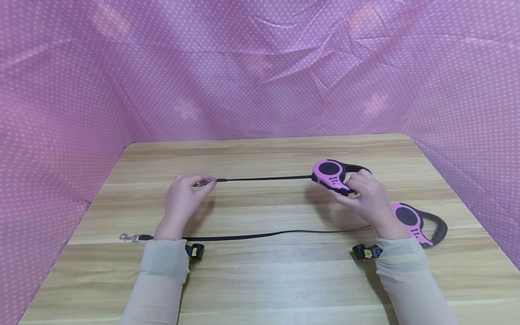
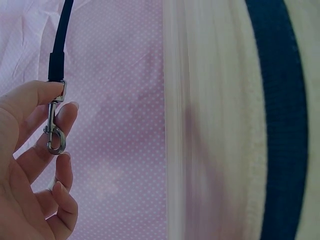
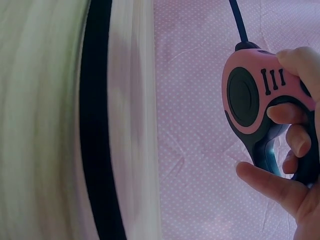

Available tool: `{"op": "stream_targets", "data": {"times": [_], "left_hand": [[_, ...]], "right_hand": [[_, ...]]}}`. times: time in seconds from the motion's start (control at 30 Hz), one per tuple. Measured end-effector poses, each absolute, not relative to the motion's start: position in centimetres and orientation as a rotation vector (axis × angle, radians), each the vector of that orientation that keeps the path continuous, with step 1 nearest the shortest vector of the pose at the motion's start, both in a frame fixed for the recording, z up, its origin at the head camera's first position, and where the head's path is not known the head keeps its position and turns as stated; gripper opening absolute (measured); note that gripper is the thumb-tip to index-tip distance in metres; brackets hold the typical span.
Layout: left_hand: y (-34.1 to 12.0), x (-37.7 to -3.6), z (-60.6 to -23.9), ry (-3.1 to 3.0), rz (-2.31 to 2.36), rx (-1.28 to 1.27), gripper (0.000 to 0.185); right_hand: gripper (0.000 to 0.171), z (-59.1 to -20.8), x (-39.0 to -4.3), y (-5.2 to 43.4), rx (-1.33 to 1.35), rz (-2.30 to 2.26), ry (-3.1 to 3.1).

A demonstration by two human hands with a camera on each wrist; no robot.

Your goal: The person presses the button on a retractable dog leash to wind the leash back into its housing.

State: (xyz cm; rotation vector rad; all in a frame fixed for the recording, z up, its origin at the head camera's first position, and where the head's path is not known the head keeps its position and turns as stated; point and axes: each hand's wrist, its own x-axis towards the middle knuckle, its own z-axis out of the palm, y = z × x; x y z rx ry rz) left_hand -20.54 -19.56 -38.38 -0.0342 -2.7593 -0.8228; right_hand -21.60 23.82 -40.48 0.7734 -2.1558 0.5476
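Above the table, my right hand [image 1: 367, 196] grips the black handle of a pink retractable dog leash [image 1: 330, 174], some fingers passing through the handle loop. Its black strap [image 1: 268, 178] runs straight across to my left hand [image 1: 183, 198]. There the thumb and fingers pinch the metal snap hook [image 2: 56, 122] at the strap's end. A second pink retractable leash [image 1: 408, 216] lies on the table, partly hidden behind my right wrist. Its strap [image 1: 243, 237] stretches left along the table, passing behind my left wrist to another snap hook [image 1: 129, 237].
The wooden table [image 1: 276, 289] has pink dotted cloth [image 1: 260, 90] hanging behind it and at both sides. A small black wrist device sits on each cuff, the left one [image 1: 197, 251] and the right one [image 1: 361, 252].
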Motion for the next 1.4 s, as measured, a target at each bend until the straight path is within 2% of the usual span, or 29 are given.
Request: {"op": "stream_targets", "data": {"times": [0.1, 0.53, 0.77, 0.83, 1.03, 1.4], "left_hand": [[-19.52, -20.52, -38.36, -2.76, -0.821, -0.036, 0.03], [-19.3, -20.6, -38.5, -2.782, -0.822, -0.065, 0.031], [-19.26, -20.62, -38.5, -2.788, -0.804, -0.066, 0.032], [-19.23, -20.64, -38.51, -2.787, -0.801, -0.065, 0.032], [-19.13, -20.69, -38.53, -2.785, -0.798, -0.079, 0.031], [-18.87, -20.77, -38.72, -2.794, -0.807, -0.088, 0.032]], "right_hand": [[0.033, -40.45, -21.56, 23.76, 0.779, 0.553, -2.162], [0.034, -40.56, -21.37, 23.63, 0.793, 0.615, -2.216], [0.062, -40.49, -21.32, 23.55, 0.78, 0.67, -2.256], [0.058, -40.45, -21.32, 23.54, 0.786, 0.685, -2.27], [0.026, -40.39, -21.28, 23.54, 0.811, 0.699, -2.311], [0.025, -40.39, -21.19, 23.25, 0.837, 0.688, -2.372]]}}
